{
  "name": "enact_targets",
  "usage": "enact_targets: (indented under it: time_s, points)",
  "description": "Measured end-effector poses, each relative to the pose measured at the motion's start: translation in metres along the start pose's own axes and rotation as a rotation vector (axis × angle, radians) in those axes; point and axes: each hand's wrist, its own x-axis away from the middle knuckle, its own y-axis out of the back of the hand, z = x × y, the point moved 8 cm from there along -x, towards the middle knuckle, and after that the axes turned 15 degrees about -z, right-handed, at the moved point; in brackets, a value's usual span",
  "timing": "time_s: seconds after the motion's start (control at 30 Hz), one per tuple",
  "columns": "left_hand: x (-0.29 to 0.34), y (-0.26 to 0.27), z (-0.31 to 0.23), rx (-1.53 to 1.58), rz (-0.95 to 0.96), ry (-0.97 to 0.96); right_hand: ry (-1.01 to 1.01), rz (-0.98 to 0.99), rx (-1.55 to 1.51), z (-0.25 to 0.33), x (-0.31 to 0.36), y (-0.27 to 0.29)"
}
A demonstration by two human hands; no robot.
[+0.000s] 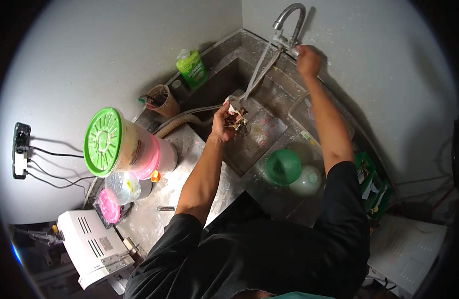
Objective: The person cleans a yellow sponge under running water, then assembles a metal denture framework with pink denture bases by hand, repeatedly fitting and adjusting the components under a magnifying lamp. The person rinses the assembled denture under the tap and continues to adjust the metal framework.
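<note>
My left hand (223, 121) holds a small brownish object (236, 118) over the steel sink (249, 149), right where a hose (259, 70) from the tap ends. Exactly what the object is cannot be made out. My right hand (307, 60) is stretched far back to the curved metal tap (289, 22) in the corner and grips its handle. A drain (242, 129) lies just below the left hand.
A green bowl (283, 167) and a pale bowl (306, 180) sit on the near sink side. A green soap bottle (192, 68) and a brown cup (162, 99) stand at the back. Left counter holds a green-lidded container (107, 142), pink lids and a white appliance (92, 246).
</note>
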Motion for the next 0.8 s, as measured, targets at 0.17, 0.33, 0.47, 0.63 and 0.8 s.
enact_targets:
  time_s: [0.17,0.33,0.47,0.63,0.8]
  points:
    - [0.022,0.002,-0.022,0.001,0.051,-0.044,-0.294,-0.146,-0.025,0.001,0.001,0.012]
    - [0.056,-0.013,-0.033,0.128,-0.008,0.003,-0.438,0.615,-0.55,0.089,0.139,-0.024]
    - [0.041,0.001,-0.028,0.131,0.112,0.047,-0.27,1.093,-0.611,0.18,0.218,0.021]
    - [0.049,0.001,-0.028,-0.049,-0.01,-0.054,-0.158,1.124,-0.641,0.192,0.231,0.022]
    - [0.053,0.007,-0.044,-0.539,-0.281,-0.22,-0.251,1.045,-0.553,0.167,0.24,-0.002]
